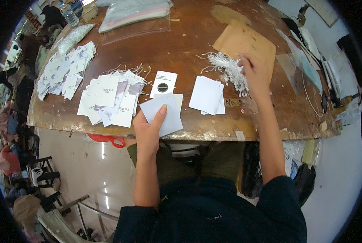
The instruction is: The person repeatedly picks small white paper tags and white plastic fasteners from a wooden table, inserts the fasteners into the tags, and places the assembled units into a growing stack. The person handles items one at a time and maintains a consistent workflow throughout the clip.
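Observation:
My left hand [147,131] grips a blank white card [165,115] by its lower left side, the thumb lying on top; whether several cards are stacked there I cannot tell. Just beyond it lies a printed white card [163,82] with a black round mark. My right hand [254,77] is at the right edge of a bundle of white tag strings [228,69], its fingers curled. Whatever may be between those fingertips is too small to make out. A short stack of blank white cards [205,95] sits between the two hands, near the strings.
Strung printed tags [108,95] are heaped to the left, with another tag heap [65,73] farther left. Brown cardboard [252,46] lies under the strings' far side. Plastic bags [134,14] and a clear bottle [68,15] stand at the back. The wooden table's edge [213,135] is close to me.

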The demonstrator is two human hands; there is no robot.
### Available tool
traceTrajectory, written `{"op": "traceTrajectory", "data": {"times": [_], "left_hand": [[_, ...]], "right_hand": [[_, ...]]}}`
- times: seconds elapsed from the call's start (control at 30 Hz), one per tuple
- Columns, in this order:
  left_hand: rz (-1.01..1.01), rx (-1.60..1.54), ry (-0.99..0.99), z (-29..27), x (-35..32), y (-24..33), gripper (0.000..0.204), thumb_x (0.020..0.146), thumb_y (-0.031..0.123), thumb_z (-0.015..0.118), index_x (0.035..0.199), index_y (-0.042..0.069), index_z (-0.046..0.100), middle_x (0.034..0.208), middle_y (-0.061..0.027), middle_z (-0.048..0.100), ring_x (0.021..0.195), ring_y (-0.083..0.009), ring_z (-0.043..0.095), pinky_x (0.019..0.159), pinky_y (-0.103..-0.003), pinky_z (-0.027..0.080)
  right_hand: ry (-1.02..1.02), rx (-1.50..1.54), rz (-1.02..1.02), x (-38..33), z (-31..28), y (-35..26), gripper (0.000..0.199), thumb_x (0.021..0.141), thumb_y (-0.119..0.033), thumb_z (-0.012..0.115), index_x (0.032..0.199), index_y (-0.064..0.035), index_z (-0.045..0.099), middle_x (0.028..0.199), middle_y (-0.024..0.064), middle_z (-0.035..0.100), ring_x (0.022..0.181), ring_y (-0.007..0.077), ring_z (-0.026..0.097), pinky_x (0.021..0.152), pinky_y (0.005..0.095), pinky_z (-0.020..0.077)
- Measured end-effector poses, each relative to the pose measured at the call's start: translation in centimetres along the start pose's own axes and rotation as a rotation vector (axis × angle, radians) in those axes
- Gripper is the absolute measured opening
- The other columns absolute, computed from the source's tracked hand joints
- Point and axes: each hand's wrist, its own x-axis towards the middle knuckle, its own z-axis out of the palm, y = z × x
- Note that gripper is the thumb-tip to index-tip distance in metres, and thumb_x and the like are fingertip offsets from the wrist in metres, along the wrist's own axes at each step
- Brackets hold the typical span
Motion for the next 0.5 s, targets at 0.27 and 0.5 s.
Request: {"op": "traceTrajectory", "data": {"times": [0.27, 0.5], "left_hand": [[0.026, -0.045, 0.01, 0.0, 0.0, -0.3, 0.032, 0.089, 0.017, 0.071, 0.111, -0.007, 0.064, 0.097, -0.0104, 0.069, 0.083, -0.0118, 0.064, 0.074, -0.026, 0.052], [0.06, -0.026, 0.01, 0.6, -0.2, 0.2, 0.032, 0.089, 0.018, 0.071, 0.108, -0.008, 0.065, 0.096, -0.0113, 0.069, 0.081, -0.0124, 0.064, 0.071, -0.025, 0.052]], "right_hand": [[0.259, 0.366, 0.008, -3.1, -1.6, -4.5, 0.024, 0.1, -0.018, 0.053, 0.107, -0.0014, 0.069, 0.073, -0.0003, 0.058, 0.057, 0.0043, 0.049, 0.052, 0.0192, 0.0389], [0.259, 0.216, -0.101, -6.2, -1.6, -7.8, 0.019, 0.096, -0.012, 0.054, 0.098, 0.0014, 0.068, 0.076, 0.0009, 0.058, 0.062, 0.0069, 0.047, 0.057, 0.0226, 0.0392]]}}
